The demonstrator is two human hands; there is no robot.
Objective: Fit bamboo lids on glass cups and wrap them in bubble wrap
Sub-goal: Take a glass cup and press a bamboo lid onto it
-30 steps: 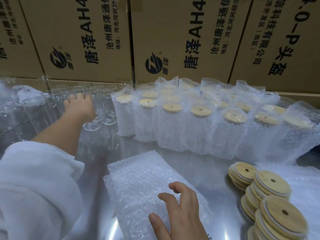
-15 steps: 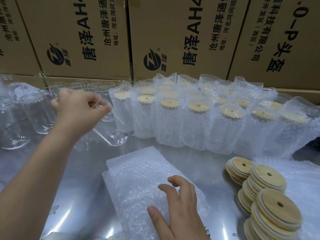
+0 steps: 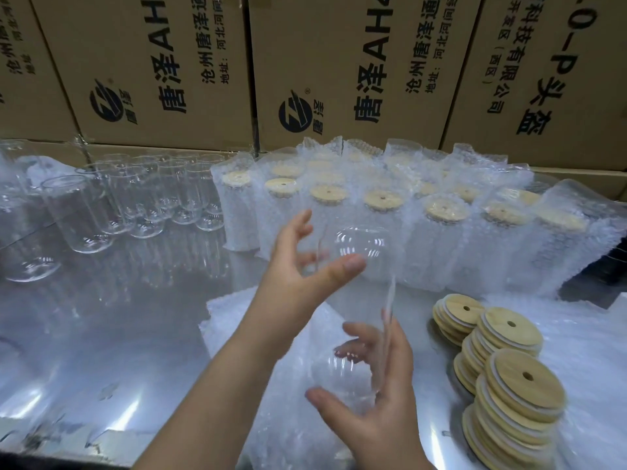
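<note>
We have one glass cup (image 3: 359,300) up in the air, lying tilted between our two hands, above the pile of bubble wrap sheets (image 3: 244,327) on the steel table (image 3: 118,334). Our left hand (image 3: 295,276) holds the far end, with the thumb curled across the front and the fingers bent behind the glass. Our right hand (image 3: 380,401) cups the near end, thumb and fingers spread and curved round it. We cannot tell which end is the mouth, because the glass is clear and blurred. The step, as we judge it, is getting this cup ready for its lid, and the lids (image 3: 509,385) sit in leaning stacks just to our right. To do it well, we should let one hand take a full, firm hold before the other lets go, since smooth glass slips easily. We would turn the mouth upward, keep the cup over the soft sheets rather than bare steel, and reach for the top lid only, so the stacks do not topple. The lid should go on level and be pressed evenly, not forced at one edge. We should also keep clear of the wrapped cups (image 3: 383,228) close behind and the bare cups (image 3: 142,201) on the left.
</note>
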